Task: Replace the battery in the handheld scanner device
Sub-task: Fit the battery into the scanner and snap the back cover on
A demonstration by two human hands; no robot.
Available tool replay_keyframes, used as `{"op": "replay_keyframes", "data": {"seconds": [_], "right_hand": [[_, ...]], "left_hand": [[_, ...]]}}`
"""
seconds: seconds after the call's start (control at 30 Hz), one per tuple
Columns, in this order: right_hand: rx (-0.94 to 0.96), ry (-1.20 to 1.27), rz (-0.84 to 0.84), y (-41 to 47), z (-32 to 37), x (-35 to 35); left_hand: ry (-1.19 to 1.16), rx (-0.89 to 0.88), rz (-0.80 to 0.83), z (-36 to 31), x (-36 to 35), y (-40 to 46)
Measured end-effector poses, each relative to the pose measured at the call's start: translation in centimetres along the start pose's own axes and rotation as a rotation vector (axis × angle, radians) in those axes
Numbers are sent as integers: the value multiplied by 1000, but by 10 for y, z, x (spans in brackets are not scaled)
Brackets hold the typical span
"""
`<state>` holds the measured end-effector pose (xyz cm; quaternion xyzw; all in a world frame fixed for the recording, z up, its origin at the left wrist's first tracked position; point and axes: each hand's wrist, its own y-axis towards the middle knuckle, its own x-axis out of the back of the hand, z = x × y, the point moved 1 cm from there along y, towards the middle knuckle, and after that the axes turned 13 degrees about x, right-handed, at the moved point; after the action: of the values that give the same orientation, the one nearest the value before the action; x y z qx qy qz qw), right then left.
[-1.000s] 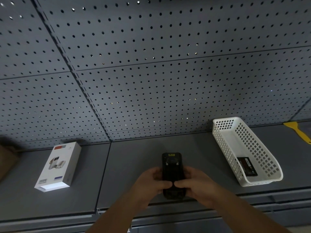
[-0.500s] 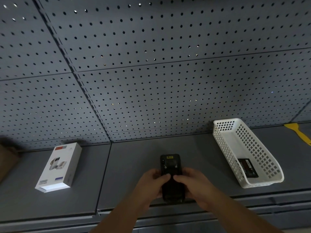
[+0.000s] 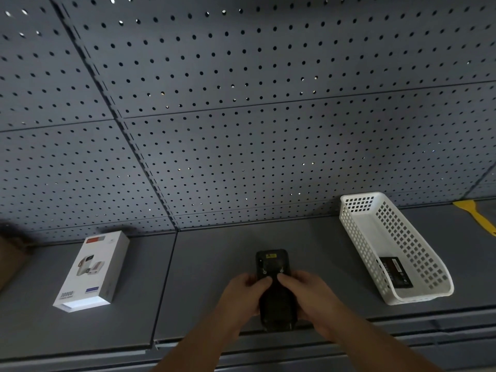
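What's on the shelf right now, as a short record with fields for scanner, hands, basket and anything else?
scanner: black, back side up, on the shelf, held
left hand: grips the scanner's left side
right hand: grips its right side
basket: white, right of the scanner, holds a black battery
box: white, at left
scraper: yellow, far right

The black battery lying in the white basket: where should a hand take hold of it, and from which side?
Judging by its pose, from above through the basket's open top. The battery lies flat on the floor at the near end, so fingers would best pinch its two long edges. The mesh walls block any sideways approach, and the right hand is the closer one.
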<state>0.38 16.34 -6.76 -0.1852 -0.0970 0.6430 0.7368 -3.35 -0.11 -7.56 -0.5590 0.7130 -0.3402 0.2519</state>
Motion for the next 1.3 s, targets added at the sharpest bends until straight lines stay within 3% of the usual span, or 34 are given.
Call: {"op": "replay_keyframes", "data": {"seconds": [0.23,0.53,0.73,1.3], "right_hand": [[15,-70,-5,6,-10,0],[230,-330,-64,5,-9,0],[263,-310,-22,5,-12,1],[281,-368,4,9,-24,4]], "left_hand": [[-28,-29,-32,3,2,3],[73,-198,-101,2,4,0],[196,-298,-57,3,4,0],[239,-335,-33,4,5,-5]]}}
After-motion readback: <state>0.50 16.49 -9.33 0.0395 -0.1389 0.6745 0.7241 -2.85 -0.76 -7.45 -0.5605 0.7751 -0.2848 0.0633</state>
